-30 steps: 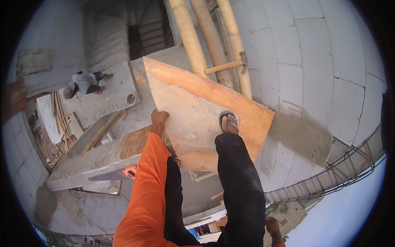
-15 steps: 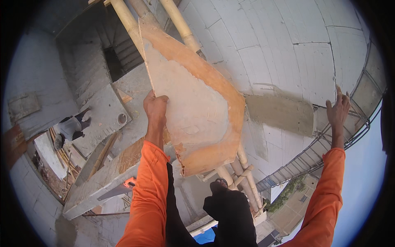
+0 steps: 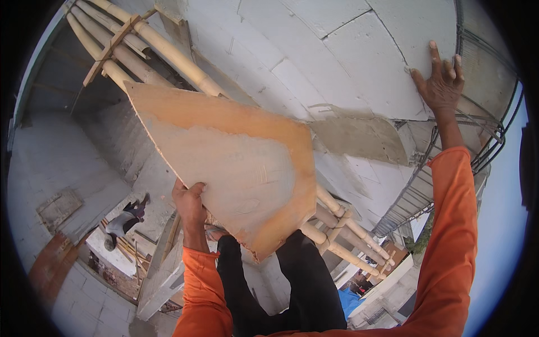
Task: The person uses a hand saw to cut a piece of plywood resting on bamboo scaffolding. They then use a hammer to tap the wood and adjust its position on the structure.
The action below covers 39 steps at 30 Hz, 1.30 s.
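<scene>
My left hand [image 3: 191, 205] is closed on the left edge of a cut plywood board [image 3: 236, 163] with a pale, worn patch across its orange face. The board lies tilted over long bamboo poles [image 3: 185, 67], which show beyond both its ends and are crossed by short wooden pieces [image 3: 118, 39]. Up at the right, my right hand [image 3: 438, 90] rests with fingers spread against a white block wall [image 3: 359, 62], beside its edge. My legs in black trousers [image 3: 297, 275] are just below the board.
A co-worker [image 3: 120, 224] bends over on a lower level at the left, beside timber strips and concrete stairs [image 3: 120, 140]. A steel rebar cage [image 3: 410, 196] runs along the wall's right edge, with open sky beyond. A blue tarpaulin [image 3: 349, 300] shows far below.
My right hand has risen from low at the right onto the wall. My foot has come off the board, which my left hand still holds, and the view has turned, showing more bamboo and wall.
</scene>
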Tool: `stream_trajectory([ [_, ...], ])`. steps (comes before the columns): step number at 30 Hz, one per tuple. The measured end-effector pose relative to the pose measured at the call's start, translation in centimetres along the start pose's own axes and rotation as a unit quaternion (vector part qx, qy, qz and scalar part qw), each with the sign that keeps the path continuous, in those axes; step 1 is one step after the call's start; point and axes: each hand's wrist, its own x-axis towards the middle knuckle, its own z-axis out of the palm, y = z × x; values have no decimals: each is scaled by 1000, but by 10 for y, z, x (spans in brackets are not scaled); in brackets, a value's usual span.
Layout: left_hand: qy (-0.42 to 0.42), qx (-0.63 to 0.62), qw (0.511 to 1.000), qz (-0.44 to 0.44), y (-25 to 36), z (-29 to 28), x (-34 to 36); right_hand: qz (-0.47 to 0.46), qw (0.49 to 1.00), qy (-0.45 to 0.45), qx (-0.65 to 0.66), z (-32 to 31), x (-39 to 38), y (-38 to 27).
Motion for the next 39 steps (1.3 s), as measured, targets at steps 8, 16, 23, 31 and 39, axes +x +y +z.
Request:
stream_trajectory([
  [8,-67,258,963,51,54,170,-60,-1,1000,-2,22,5,-3,-8],
  [16,-190,333,917,112,46,256,-149,15,998,-30,53,-8,3,-2],
  [23,-179,365,910,84,83,262,-188,15,995,-30,91,-9,1,-7],
  [31,-189,267,931,165,211,258,-189,65,974,-96,194,-35,3,-9],
  [39,-248,308,877,271,341,235,-244,239,799,-142,533,-129,41,-25],
])
